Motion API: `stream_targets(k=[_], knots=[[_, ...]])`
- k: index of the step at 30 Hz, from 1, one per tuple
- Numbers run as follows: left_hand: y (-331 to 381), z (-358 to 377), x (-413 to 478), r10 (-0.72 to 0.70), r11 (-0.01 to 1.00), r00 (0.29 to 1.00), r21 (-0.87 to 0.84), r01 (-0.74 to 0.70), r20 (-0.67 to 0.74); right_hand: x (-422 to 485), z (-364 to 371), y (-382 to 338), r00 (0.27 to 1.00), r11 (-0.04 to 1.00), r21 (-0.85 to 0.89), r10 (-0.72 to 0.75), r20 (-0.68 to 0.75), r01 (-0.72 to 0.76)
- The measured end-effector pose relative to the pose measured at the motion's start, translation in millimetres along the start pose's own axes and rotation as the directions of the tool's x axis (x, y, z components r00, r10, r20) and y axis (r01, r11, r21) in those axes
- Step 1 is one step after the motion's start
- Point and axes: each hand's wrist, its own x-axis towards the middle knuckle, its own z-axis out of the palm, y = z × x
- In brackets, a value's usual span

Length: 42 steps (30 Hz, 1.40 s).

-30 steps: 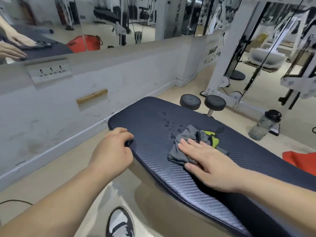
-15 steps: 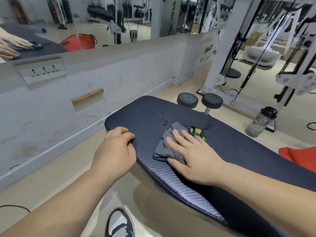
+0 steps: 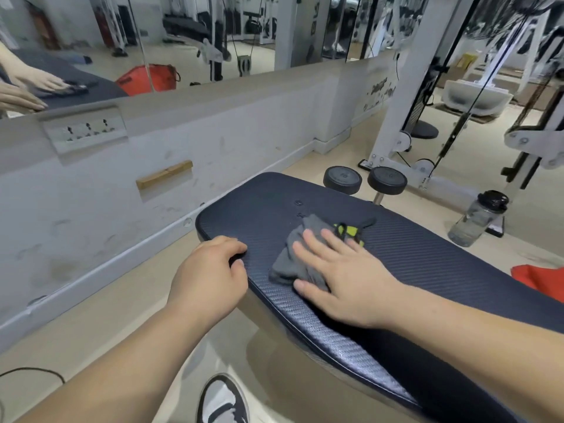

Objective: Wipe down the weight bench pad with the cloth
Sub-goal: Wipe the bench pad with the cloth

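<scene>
The dark blue textured bench pad [image 3: 427, 257] runs from the middle to the lower right. A crumpled grey cloth [image 3: 293, 254] with a yellow-green patch lies on its near end. My right hand [image 3: 341, 273] presses flat on the cloth, fingers spread. My left hand [image 3: 210, 276] grips the pad's left edge, fingers curled over it. A few small water drops [image 3: 299, 206] sit on the pad just beyond the cloth.
A low white wall [image 3: 122, 184] with a mirror above runs along the left. Two black dumbbell ends [image 3: 366, 180] stand behind the pad. A clear water bottle [image 3: 476, 218] and a white cable machine [image 3: 421, 96] are on the right. My shoe [image 3: 222, 401] is on the floor below.
My right hand has slid the cloth leftward and toward the pad's near end. Most of the water drops beside the cloth are gone. My left hand stays on the pad edge.
</scene>
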Motion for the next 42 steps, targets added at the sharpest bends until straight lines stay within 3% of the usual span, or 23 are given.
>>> stream_targets(k=[3, 5, 7, 9, 11, 15, 19, 21, 25, 27, 29, 32, 35, 39, 42], knots=[[-0.9, 1.3, -1.1, -0.001, 1.000, 1.000, -0.018, 0.001, -0.002, -6.1, -9.6, 27.4, 0.982, 0.982, -0.052, -0.179, 0.066, 0.182], [-1.6, 1.2, -1.2, -0.007, 1.000, 1.000, -0.029, 0.007, -0.002, 15.9, -14.0, 56.3, 0.987, 0.986, -0.065, -0.147, 0.064, 0.151], [-2.6, 1.1, -0.5, -0.016, 0.999, 1.000, -0.037, 0.016, -0.003, 45.2, -14.7, 75.4, 0.996, 0.996, -0.015, 0.086, 0.032, -0.086], [-3.4, 0.8, -0.1, -0.022, 0.999, 1.000, -0.043, 0.022, -0.009, 71.3, -6.6, 75.4, 0.932, 0.930, 0.089, 0.360, -0.035, -0.355], [-4.1, 0.5, 0.3, -0.023, 0.998, 1.000, -0.055, 0.022, -0.018, 83.1, 2.4, 58.9, 0.899, 0.902, 0.077, 0.430, -0.088, -0.424], [-11.0, 0.7, 4.4, -0.023, 0.995, 1.000, -0.093, 0.022, -0.010, 54.6, -3.2, 27.3, 0.987, 0.991, 0.018, 0.135, -0.087, -0.134], [-18.8, 1.8, 3.1, -0.038, 0.997, 0.999, -0.070, 0.036, -0.026, 35.5, -10.3, 39.8, 0.997, 0.998, -0.003, -0.070, 0.023, 0.070], [-18.0, 2.6, 1.2, -0.067, 0.997, 0.997, -0.035, 0.065, -0.033, 64.1, -15.5, 57.2, 0.999, 1.000, -0.001, -0.026, 0.032, 0.026], [-16.7, 3.1, 1.7, -0.108, 0.993, 0.994, -0.049, 0.106, -0.032, 138.8, -16.7, 55.6, 0.958, 0.954, 0.096, 0.284, 0.025, -0.286], [-17.3, 0.9, 4.0, -0.133, 0.989, 0.990, -0.077, 0.130, -0.047, 159.9, -11.5, 37.0, 0.926, 0.921, 0.120, 0.376, -0.020, -0.371], [-17.6, -1.0, 5.3, -0.153, 0.984, 0.986, -0.096, 0.147, -0.059, 163.2, -10.1, 15.7, 0.948, 0.944, 0.108, 0.317, -0.038, -0.311], [-19.0, -3.4, 7.1, -0.163, 0.980, 0.984, -0.125, 0.154, -0.067, 129.3, -9.8, -14.9, 0.998, 0.997, 0.059, 0.051, -0.047, -0.048], [-20.1, -7.0, 4.8, -0.136, 0.978, 0.989, -0.166, 0.124, -0.063, 71.1, -7.8, -33.1, 0.989, 0.988, 0.047, -0.144, -0.039, 0.146], [-26.5, -5.9, 0.2, -0.103, 0.978, 0.995, -0.180, 0.103, 0.009, 51.8, -13.8, -17.8, 0.981, 0.981, -0.012, -0.194, 0.011, 0.194], [-30.3, -4.0, 0.9, -0.127, 0.980, 0.992, -0.157, 0.126, 0.002, 104.6, -23.4, -1.8, 0.995, 0.996, 0.006, -0.089, 0.039, 0.089]])
